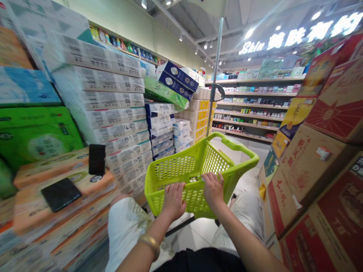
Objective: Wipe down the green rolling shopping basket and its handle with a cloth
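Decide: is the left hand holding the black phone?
No, the left hand grips the green basket by its rim; the black phone lies on orange packs.

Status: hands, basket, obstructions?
Left hand and right hand both gripping near rim of green basket. Basket upright. Tissue packs stacked close left, cartons close right, metal pole ahead.

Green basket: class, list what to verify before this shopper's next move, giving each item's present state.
1. Left hand grips the near rim of the green basket: ok.
2. Right hand on the same rim: ok.
3. Basket interior holds nothing: ok, only mesh shows.
4. Floor beyond the basket free of obstacles: ok.
5. Clearance to the cardboard boxes on the right: cannot tell.
6. Black device lies flat on the orange packs: ok.
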A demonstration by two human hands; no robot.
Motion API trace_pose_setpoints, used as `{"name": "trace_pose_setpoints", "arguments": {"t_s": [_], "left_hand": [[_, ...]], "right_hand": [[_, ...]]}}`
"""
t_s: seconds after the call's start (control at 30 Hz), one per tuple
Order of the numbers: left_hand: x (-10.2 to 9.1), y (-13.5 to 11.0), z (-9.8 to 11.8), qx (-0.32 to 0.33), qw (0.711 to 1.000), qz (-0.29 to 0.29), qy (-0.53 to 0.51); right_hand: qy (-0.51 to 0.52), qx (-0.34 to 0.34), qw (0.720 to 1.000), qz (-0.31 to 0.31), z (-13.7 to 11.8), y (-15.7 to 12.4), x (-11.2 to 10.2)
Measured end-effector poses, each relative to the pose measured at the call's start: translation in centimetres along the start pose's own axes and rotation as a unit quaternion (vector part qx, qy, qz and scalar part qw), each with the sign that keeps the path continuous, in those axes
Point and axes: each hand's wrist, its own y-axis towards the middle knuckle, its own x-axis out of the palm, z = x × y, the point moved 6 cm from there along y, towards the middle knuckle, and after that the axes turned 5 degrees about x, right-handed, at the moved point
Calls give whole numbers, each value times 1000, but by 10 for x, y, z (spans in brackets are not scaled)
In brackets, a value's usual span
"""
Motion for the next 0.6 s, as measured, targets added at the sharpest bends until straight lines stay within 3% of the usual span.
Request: {"name": "trace_pose_setpoints", "arguments": {"t_s": [0.17,0.43,0.6], "left_hand": [[0,-1,-5,11,1000,8,7],[0,1,-4,14,1000,12,3],[0,2,0,3,1000,13,20]], "right_hand": [[-14,-46,998,-28,-15,-4,8],[-68,-13,997,27,38,16,-31],[-41,-12,999,1,8,6,-7]]}}
